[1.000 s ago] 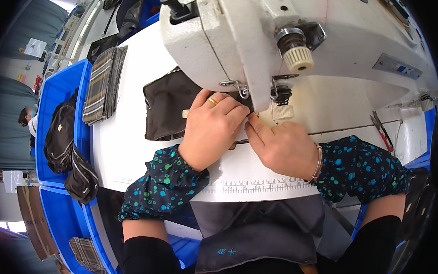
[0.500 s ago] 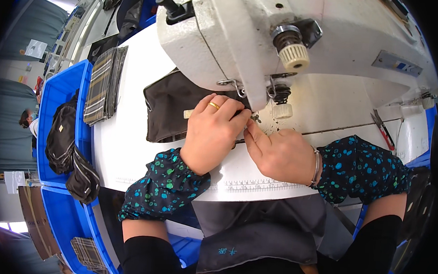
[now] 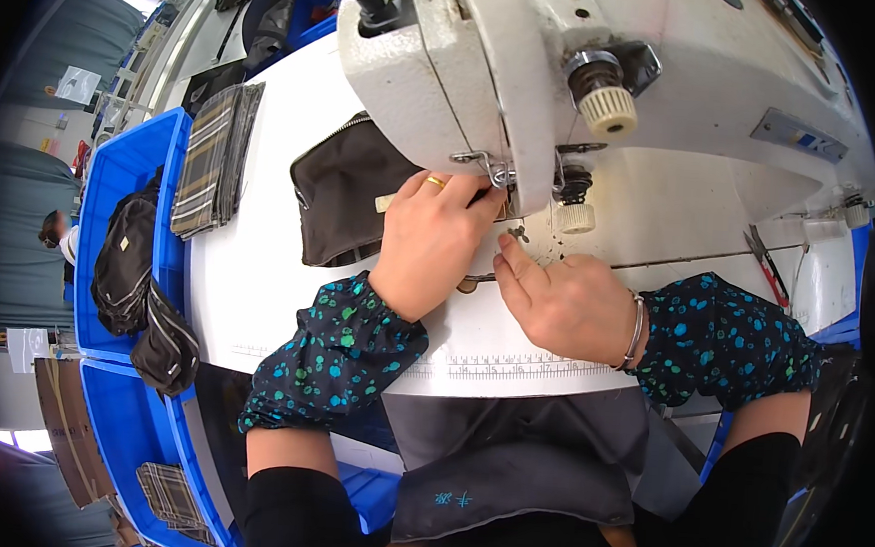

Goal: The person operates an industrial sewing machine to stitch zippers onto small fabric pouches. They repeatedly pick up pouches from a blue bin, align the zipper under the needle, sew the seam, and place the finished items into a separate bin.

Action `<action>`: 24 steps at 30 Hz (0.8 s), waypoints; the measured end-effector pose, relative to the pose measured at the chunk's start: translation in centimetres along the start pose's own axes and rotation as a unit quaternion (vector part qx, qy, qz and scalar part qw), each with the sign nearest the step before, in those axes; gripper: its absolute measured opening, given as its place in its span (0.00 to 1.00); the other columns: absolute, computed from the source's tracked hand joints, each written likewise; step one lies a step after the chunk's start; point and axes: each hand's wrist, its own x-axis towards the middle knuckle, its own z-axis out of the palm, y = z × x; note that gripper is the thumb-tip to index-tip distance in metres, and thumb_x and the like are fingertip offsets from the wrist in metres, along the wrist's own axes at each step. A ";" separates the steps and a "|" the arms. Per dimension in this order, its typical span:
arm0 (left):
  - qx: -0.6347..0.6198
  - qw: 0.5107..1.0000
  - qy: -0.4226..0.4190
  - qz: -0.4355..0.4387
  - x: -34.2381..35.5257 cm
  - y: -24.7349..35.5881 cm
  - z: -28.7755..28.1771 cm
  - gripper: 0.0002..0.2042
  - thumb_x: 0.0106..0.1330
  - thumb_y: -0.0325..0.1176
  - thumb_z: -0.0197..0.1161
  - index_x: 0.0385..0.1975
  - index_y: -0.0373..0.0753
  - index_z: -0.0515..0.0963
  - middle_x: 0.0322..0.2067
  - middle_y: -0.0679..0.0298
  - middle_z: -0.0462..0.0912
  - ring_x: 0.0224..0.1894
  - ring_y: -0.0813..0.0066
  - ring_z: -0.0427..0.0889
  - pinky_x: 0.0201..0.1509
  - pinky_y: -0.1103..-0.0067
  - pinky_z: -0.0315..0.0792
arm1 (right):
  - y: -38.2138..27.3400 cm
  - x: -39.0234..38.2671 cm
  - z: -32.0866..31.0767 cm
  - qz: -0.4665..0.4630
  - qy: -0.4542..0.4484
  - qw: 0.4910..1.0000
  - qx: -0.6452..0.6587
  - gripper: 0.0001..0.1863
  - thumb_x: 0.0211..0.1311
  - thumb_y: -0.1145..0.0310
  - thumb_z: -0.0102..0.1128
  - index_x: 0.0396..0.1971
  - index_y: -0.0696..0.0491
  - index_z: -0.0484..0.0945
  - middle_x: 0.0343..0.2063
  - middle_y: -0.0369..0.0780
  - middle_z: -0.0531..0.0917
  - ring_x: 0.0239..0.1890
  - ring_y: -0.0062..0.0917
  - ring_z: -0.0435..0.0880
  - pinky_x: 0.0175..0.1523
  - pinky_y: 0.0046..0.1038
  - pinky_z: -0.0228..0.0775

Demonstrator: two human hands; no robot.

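Note:
A dark brown zippered pouch (image 3: 348, 183) lies flat on the white machine table, its right side running under the head of a white sewing machine (image 3: 419, 82). My left hand (image 3: 435, 238), with a ring on one finger, grips the pouch near the presser foot. Its fingertips are partly hidden by the machine. Just to the right, my right hand (image 3: 571, 307) rests on the table with curled fingers, thumb and forefinger close together. Whatever they may hold is too small to see. A small brown rounded piece (image 3: 468, 284) shows below my left hand.
A stack of plaid cloth pieces (image 3: 214, 160) lies left of the pouch. Dark pouches hang over a blue bin (image 3: 91, 282); another blue bin (image 3: 119, 404) is nearer. Red-handled thread snips (image 3: 770, 269) lie at the right. A printed ruler (image 3: 522, 368) runs along the front edge.
My hands have come apart from their meeting point beside the pouch. My left hand has gone farther under the machine head, the pouch turning slightly. The view has shifted a little.

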 end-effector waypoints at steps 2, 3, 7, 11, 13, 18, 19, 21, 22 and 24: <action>-0.002 1.000 -0.005 -0.005 0.0 0.1 0.0 0.13 0.58 0.29 0.63 0.42 0.40 0.87 0.39 0.66 0.83 0.42 0.66 0.83 0.50 0.71 0.76 | 0.0 -0.1 0.1 0.001 -0.001 1.000 0.005 0.20 0.53 0.68 0.61 0.42 0.68 0.85 0.47 0.63 0.85 0.16 0.23 0.81 0.21 0.25 0.71; -0.004 1.000 0.006 -0.003 0.1 0.1 0.0 0.13 0.57 0.28 0.65 0.42 0.41 0.88 0.38 0.66 0.83 0.39 0.65 0.83 0.44 0.70 0.76 | 0.0 -0.1 0.1 0.002 -0.001 1.000 0.003 0.20 0.53 0.68 0.61 0.42 0.68 0.85 0.47 0.63 0.85 0.16 0.23 0.81 0.20 0.25 0.71; -0.009 1.000 0.029 0.003 0.3 -0.1 0.1 0.15 0.56 0.25 0.67 0.44 0.44 0.90 0.35 0.66 0.84 0.32 0.62 0.84 0.33 0.69 0.77 | -0.1 0.0 0.2 0.002 0.007 1.000 0.001 0.20 0.53 0.68 0.62 0.40 0.68 0.85 0.45 0.63 0.86 0.16 0.24 0.81 0.20 0.25 0.70; -0.033 0.998 -0.046 -0.017 0.5 -0.7 -1.4 0.18 0.59 0.25 0.66 0.50 0.48 0.88 0.36 0.64 0.86 0.32 0.60 0.85 0.33 0.68 0.78 | 0.1 -0.2 0.5 0.003 0.016 1.000 -0.002 0.19 0.51 0.68 0.63 0.38 0.68 0.85 0.44 0.63 0.86 0.15 0.24 0.81 0.19 0.26 0.70; -0.068 0.996 -0.054 -0.014 0.2 -1.6 -2.1 0.20 0.61 0.26 0.66 0.54 0.49 0.86 0.37 0.61 0.87 0.32 0.58 0.85 0.33 0.66 0.79 | 0.2 -0.1 1.1 -0.003 0.032 0.999 0.016 0.18 0.50 0.69 0.63 0.38 0.67 0.85 0.44 0.63 0.86 0.15 0.25 0.81 0.18 0.27 0.69; 0.039 0.978 -0.202 -0.030 0.3 -2.5 -4.8 0.23 0.64 0.29 0.66 0.62 0.49 0.81 0.38 0.55 0.87 0.31 0.55 0.86 0.35 0.64 0.80 | 0.4 0.0 1.3 -0.010 0.050 0.999 0.005 0.17 0.50 0.69 0.64 0.36 0.66 0.85 0.38 0.58 0.86 0.15 0.25 0.80 0.18 0.27 0.69; 0.020 0.977 -0.210 -0.020 0.2 -2.8 -4.5 0.23 0.64 0.29 0.66 0.62 0.43 0.80 0.38 0.53 0.86 0.34 0.52 0.85 0.39 0.63 0.80 | 0.4 0.1 1.3 -0.001 0.057 0.998 0.011 0.16 0.50 0.68 0.64 0.35 0.65 0.86 0.36 0.55 0.86 0.16 0.25 0.81 0.19 0.27 0.70; -0.063 0.968 -0.239 -0.038 0.1 -2.0 -5.3 0.19 0.64 0.27 0.64 0.56 0.37 0.81 0.39 0.53 0.84 0.39 0.52 0.86 0.42 0.63 0.80 | 0.3 0.4 1.0 0.004 0.055 0.998 0.005 0.15 0.53 0.66 0.65 0.36 0.61 0.86 0.38 0.50 0.87 0.19 0.23 0.81 0.22 0.26 0.70; -0.105 0.961 -0.252 -0.048 0.1 -1.7 -5.6 0.17 0.64 0.26 0.64 0.54 0.34 0.81 0.40 0.54 0.83 0.42 0.52 0.86 0.43 0.63 0.80 | 0.3 0.5 0.6 -0.001 0.046 0.999 -0.009 0.14 0.56 0.64 0.67 0.37 0.59 0.86 0.41 0.47 0.88 0.21 0.22 0.80 0.24 0.25 0.70; -0.262 0.929 -0.258 -0.037 0.4 -1.5 -5.8 0.18 0.66 0.25 0.66 0.56 0.28 0.78 0.35 0.47 0.83 0.38 0.50 0.84 0.44 0.66 0.77 | 0.3 0.6 0.2 -0.009 0.052 0.998 -0.016 0.13 0.56 0.63 0.67 0.36 0.57 0.86 0.41 0.44 0.87 0.22 0.21 0.81 0.26 0.25 0.71</action>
